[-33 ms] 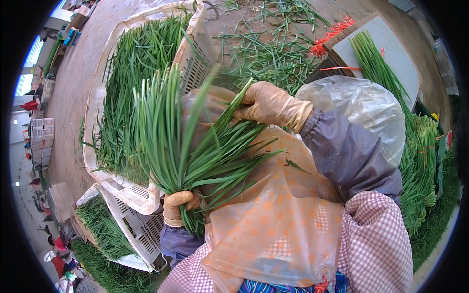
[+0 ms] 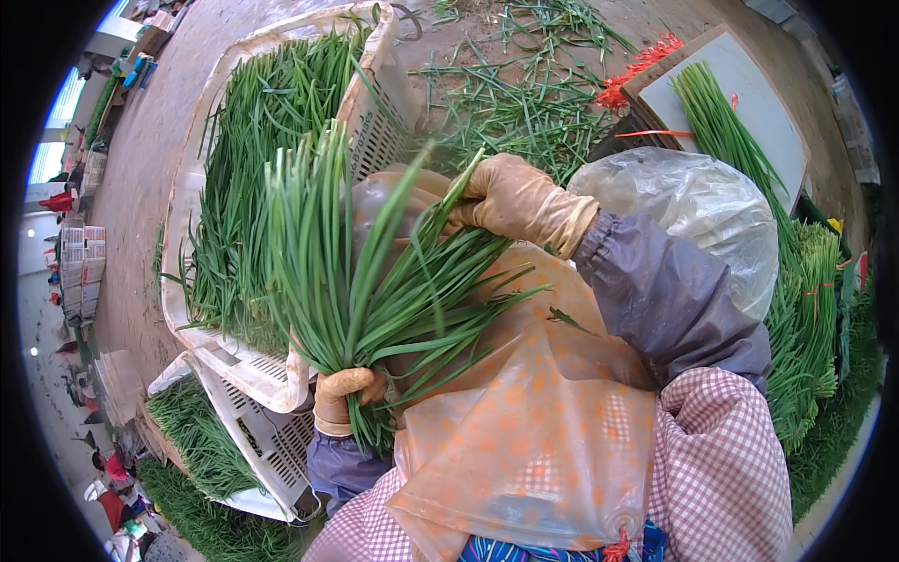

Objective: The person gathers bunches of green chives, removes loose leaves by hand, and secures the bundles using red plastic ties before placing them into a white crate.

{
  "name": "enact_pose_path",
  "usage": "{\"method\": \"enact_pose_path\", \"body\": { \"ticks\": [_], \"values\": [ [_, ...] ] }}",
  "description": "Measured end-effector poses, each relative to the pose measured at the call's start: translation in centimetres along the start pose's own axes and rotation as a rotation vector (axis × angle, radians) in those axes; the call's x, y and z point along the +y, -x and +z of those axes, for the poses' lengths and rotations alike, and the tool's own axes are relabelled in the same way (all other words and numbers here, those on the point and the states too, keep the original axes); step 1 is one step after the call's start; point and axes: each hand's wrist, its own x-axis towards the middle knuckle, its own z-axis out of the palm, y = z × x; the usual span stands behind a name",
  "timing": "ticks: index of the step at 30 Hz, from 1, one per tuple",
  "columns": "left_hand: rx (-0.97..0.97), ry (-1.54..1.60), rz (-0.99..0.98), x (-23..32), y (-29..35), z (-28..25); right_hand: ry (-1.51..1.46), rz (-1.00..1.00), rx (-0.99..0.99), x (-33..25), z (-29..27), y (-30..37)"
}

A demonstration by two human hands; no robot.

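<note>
My left hand, in a tan work glove, is closed round the lower part of a loose bunch of green chives. Above the fist the stalks fan out, some upright and others leaning right over my lap. At the upper right of the bunch, my right hand, gloved the same way, has its fingers closed on several chive stalks pulled aside from the rest. Its fingertips are partly hidden by the leaves. A translucent apron with orange spots covers my lap beneath the bunch.
Left of me stands a white crate heaped with chives, with a second crate below it. Loose leaves litter the floor ahead. Right are a board bearing a chive bundle, red ties, a plastic-covered bulge and stacked bundles.
The upright stalks have shifted slightly to the right, and a blurred leaf among them has swung. Both hands keep their hold in nearly the same place.
</note>
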Motion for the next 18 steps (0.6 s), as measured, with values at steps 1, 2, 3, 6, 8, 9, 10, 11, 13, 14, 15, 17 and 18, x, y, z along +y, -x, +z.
{"method": "enact_pose_path", "body": {
  "ticks": [1, 2, 3, 6, 8, 9, 10, 11, 13, 14, 15, 17, 18],
  "values": [
    [-0.005, -0.026, -0.003, 0.0, 0.0, 0.0, 0.086, 0.004, 0.079, -0.1, 0.1, -0.2],
    [-0.008, -0.047, -0.006, -0.1, 0.0, -0.2, 0.088, -0.001, 0.077, -0.1, 0.0, -0.4],
    [-0.058, -0.039, -0.034, -0.3, -0.1, -0.9, 0.247, -0.127, 0.211, -0.1, -0.1, -0.4],
    [-0.075, 0.037, -0.079, -0.7, -0.2, -1.5, 0.658, -0.382, 0.554, 2.1, -1.3, -1.1],
    [-0.112, 0.055, -0.125, -0.7, -0.3, -1.3, 0.559, -0.410, 0.767, 7.2, -4.8, -1.3],
    [-0.133, 0.092, -0.104, -0.8, -0.4, -1.2, 0.224, -0.107, 0.767, 7.6, -6.5, -0.1],
    [-0.155, 0.127, -0.082, -0.9, -0.4, -0.9, 0.208, 0.140, 0.834, 8.7, -9.3, 1.0],
    [-0.154, 0.127, -0.098, -1.0, -0.5, -1.1, 0.403, 0.259, 0.836, 8.9, -10.9, 2.4],
    [-0.141, 0.136, -0.096, -1.0, -0.2, -1.1, 0.554, 0.291, 0.699, 8.7, -10.2, 4.2],
    [-0.139, 0.149, -0.101, -1.1, -0.2, -1.1, 0.646, 0.194, 0.719, 8.2, -8.5, 5.2],
    [-0.139, 0.150, -0.108, -1.3, -0.2, -1.1, 0.471, 0.067, 0.692, 8.5, -7.3, 5.7],
    [-0.039, 0.157, -0.074, -1.7, 0.2, -1.1, -0.021, 0.027, 0.549, 7.0, -4.8, 6.4],
    [-0.032, 0.156, -0.072, -1.7, 0.4, -1.0, -0.359, 0.124, 0.422, 5.5, -3.7, 7.2]
  ]
}}
